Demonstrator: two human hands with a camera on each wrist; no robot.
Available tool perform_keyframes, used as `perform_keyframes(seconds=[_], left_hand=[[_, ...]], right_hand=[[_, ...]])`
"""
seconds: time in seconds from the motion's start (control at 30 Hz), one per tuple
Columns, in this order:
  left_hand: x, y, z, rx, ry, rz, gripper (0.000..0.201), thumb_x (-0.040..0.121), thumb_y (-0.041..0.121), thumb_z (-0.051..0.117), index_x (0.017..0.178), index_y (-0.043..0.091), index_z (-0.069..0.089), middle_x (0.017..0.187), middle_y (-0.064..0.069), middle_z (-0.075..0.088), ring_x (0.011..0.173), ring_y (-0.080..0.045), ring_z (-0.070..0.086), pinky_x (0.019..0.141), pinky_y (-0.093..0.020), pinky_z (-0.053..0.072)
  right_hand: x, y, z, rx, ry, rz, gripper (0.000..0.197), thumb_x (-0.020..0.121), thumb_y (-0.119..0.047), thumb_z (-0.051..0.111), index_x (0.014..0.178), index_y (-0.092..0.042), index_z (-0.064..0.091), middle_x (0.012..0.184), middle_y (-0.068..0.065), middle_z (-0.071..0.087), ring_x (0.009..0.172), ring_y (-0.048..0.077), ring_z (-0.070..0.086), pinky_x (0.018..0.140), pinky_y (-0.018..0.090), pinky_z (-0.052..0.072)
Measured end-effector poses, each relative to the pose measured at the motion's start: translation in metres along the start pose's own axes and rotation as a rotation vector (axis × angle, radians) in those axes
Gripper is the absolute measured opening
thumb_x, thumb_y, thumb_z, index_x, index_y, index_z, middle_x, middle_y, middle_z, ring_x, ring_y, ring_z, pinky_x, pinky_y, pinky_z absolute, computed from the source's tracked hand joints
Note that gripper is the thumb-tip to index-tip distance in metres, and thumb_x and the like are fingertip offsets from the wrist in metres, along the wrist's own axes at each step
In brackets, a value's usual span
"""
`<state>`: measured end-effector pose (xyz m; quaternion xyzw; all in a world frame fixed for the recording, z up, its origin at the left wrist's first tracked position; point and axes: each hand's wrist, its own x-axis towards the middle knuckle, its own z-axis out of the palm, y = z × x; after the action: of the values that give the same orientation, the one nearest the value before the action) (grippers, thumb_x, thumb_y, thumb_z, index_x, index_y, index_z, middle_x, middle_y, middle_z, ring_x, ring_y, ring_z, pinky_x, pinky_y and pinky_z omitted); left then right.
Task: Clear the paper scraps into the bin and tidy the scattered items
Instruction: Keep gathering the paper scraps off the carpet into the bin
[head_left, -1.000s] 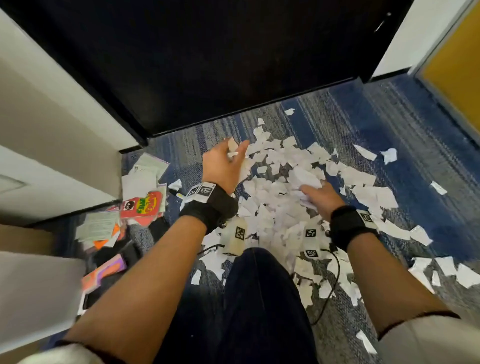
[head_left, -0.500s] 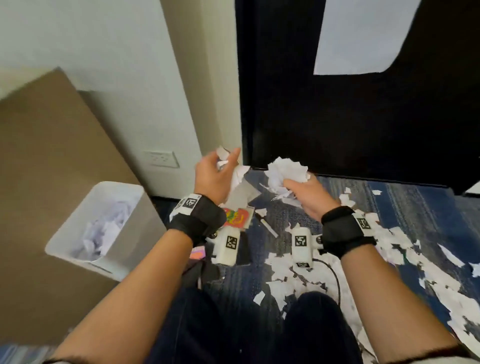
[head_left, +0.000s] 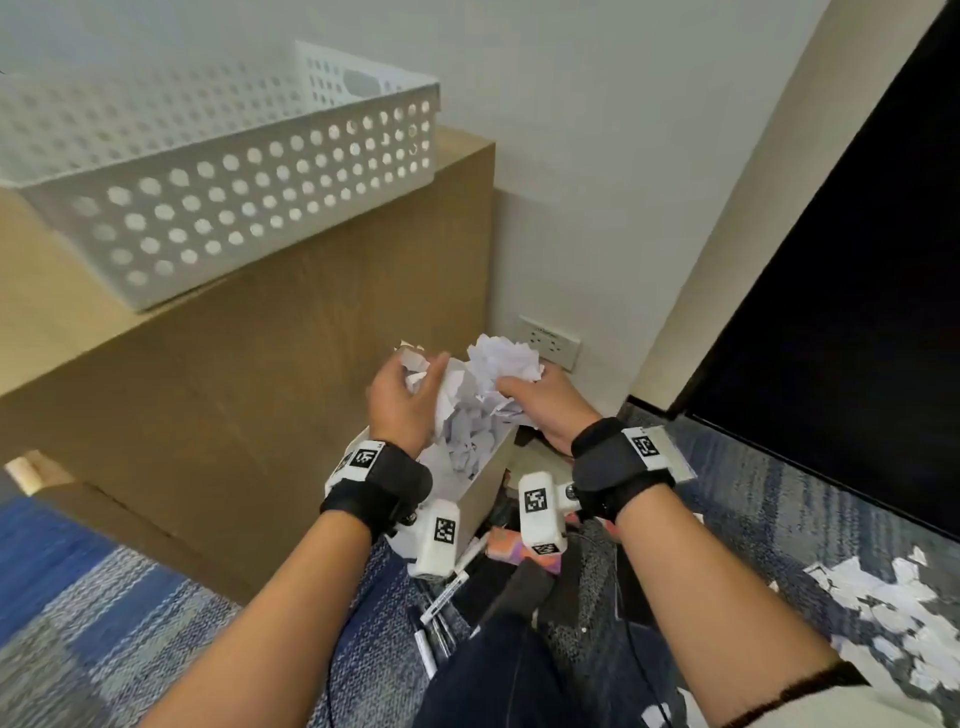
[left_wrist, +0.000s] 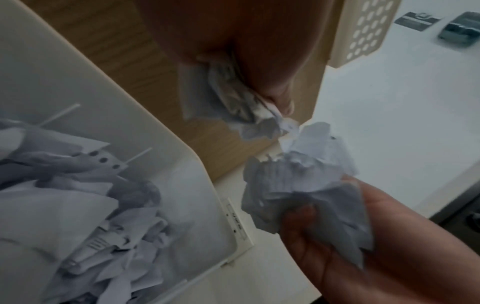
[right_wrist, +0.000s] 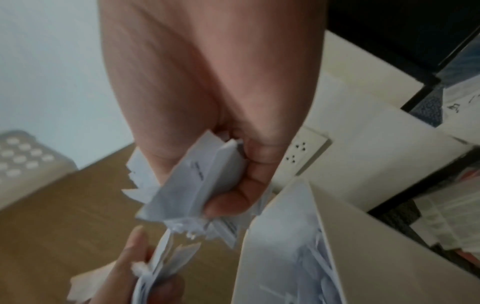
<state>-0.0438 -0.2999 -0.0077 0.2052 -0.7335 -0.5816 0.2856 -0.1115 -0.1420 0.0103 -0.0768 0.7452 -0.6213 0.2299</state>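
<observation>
Both hands hover over the white bin (head_left: 485, 486), each gripping a bunch of white paper scraps. My left hand (head_left: 400, 402) holds a small bunch of scraps (head_left: 415, 371) over the bin's left side. My right hand (head_left: 540, 408) grips a bigger crumpled wad (head_left: 501, 361) over the far right corner. The bin holds several scraps (head_left: 467, 444). In the left wrist view the bin wall (left_wrist: 182, 164) lies left, with the right hand's wad (left_wrist: 298, 185) beside it. The right wrist view shows the fingers (right_wrist: 233, 197) curled round the folded scraps (right_wrist: 194, 185). More scraps (head_left: 883, 613) lie on the carpet at right.
A wooden cabinet (head_left: 260, 389) stands just left of the bin, with a white perforated basket (head_left: 234, 171) on top. A wall socket (head_left: 550, 340) sits behind the hands and a black door (head_left: 857, 312) at right. Markers (head_left: 447, 597) and a colourful packet (head_left: 511, 548) lie by my knee.
Both hands lifted bunches of scraps off the carpet pile and carried them left, up over the bin. My view turned left with them.
</observation>
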Motion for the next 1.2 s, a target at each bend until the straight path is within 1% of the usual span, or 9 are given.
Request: perform_keyframes(seconds=[0.07, 0.23, 0.37, 0.5, 0.63, 0.7, 0.83, 1.03, 1.2], left_hand=[[0.006, -0.014, -0.002, 0.034, -0.023, -0.021, 0.001, 0.092, 0.019, 0.063, 0.093, 0.017, 0.064, 0.086, 0.008, 0.066, 0.072, 0.005, 0.058, 0.063, -0.015, 0.045], [0.017, -0.046, -0.007, 0.01, -0.211, -0.075, 0.04, 0.09, -0.009, 0.051, 0.106, 0.024, 0.067, 0.103, 0.003, 0.069, 0.095, -0.002, 0.063, 0.082, -0.013, 0.051], [0.022, -0.06, -0.009, -0.04, -0.292, -0.092, 0.052, 0.084, -0.014, 0.056, 0.115, 0.027, 0.067, 0.11, 0.003, 0.07, 0.108, -0.011, 0.065, 0.095, -0.025, 0.052], [0.025, -0.061, -0.009, 0.078, -0.315, -0.121, 0.063, 0.086, 0.001, 0.066, 0.142, 0.022, 0.045, 0.135, -0.001, 0.057, 0.123, -0.016, 0.054, 0.107, -0.029, 0.041], [0.028, -0.059, -0.012, 0.559, -0.527, -0.094, 0.052, 0.085, 0.004, 0.065, 0.133, 0.02, 0.056, 0.136, -0.006, 0.054, 0.125, -0.022, 0.051, 0.103, -0.022, 0.034], [0.026, -0.056, -0.013, 0.618, -0.57, -0.01, 0.042, 0.08, -0.002, 0.065, 0.118, 0.018, 0.068, 0.131, -0.006, 0.054, 0.123, -0.022, 0.052, 0.102, -0.019, 0.032], [0.023, -0.047, -0.015, 0.451, -0.478, -0.026, 0.052, 0.076, -0.014, 0.044, 0.108, 0.016, 0.071, 0.132, -0.006, 0.058, 0.12, -0.022, 0.054, 0.104, -0.03, 0.042], [0.024, -0.063, -0.017, 0.862, -0.847, -0.282, 0.035, 0.095, 0.021, 0.05, 0.127, 0.013, 0.061, 0.132, -0.009, 0.059, 0.12, -0.027, 0.054, 0.104, -0.032, 0.04], [0.027, -0.072, -0.021, 0.88, -0.719, -0.32, 0.036, 0.087, 0.019, 0.058, 0.123, 0.019, 0.061, 0.126, -0.004, 0.061, 0.114, -0.024, 0.058, 0.1, -0.032, 0.045]], right_hand=[[0.014, 0.006, 0.013, -0.108, -0.043, 0.039, 0.024, 0.074, -0.02, 0.068, 0.098, -0.02, 0.07, 0.1, 0.003, 0.075, 0.096, 0.023, 0.071, 0.092, 0.045, 0.056], [0.037, 0.02, 0.026, -0.342, -0.159, 0.078, 0.025, 0.073, -0.017, 0.069, 0.097, -0.023, 0.066, 0.097, 0.002, 0.071, 0.094, 0.025, 0.069, 0.086, 0.05, 0.057], [0.041, 0.027, 0.02, -0.427, -0.153, 0.048, 0.025, 0.069, -0.015, 0.06, 0.09, -0.028, 0.066, 0.101, 0.002, 0.068, 0.098, 0.027, 0.066, 0.088, 0.051, 0.056], [0.044, 0.035, 0.015, -0.42, -0.084, 0.001, 0.046, 0.076, -0.007, 0.066, 0.115, -0.029, 0.056, 0.105, 0.003, 0.061, 0.097, 0.029, 0.065, 0.079, 0.049, 0.059], [0.042, 0.04, 0.011, -0.618, -0.073, -0.166, 0.04, 0.078, 0.007, 0.062, 0.112, -0.015, 0.065, 0.097, 0.004, 0.064, 0.084, 0.022, 0.064, 0.072, 0.017, 0.052], [0.04, 0.04, 0.013, -0.69, -0.174, -0.215, 0.039, 0.08, 0.011, 0.051, 0.103, -0.012, 0.071, 0.098, 0.007, 0.069, 0.091, 0.024, 0.066, 0.08, 0.022, 0.052], [0.038, 0.046, 0.017, -0.855, -0.344, -0.19, 0.047, 0.081, 0.013, 0.041, 0.094, -0.018, 0.074, 0.1, 0.002, 0.073, 0.098, 0.018, 0.066, 0.093, 0.032, 0.052], [0.039, 0.056, 0.017, -0.971, -0.128, -0.345, 0.034, 0.078, 0.012, 0.053, 0.092, -0.013, 0.073, 0.103, 0.006, 0.06, 0.098, 0.023, 0.058, 0.083, 0.024, 0.042], [0.04, 0.057, 0.012, -1.094, -0.307, -0.388, 0.016, 0.091, -0.015, 0.056, 0.095, -0.016, 0.072, 0.095, 0.002, 0.063, 0.089, 0.023, 0.059, 0.081, 0.037, 0.05]])
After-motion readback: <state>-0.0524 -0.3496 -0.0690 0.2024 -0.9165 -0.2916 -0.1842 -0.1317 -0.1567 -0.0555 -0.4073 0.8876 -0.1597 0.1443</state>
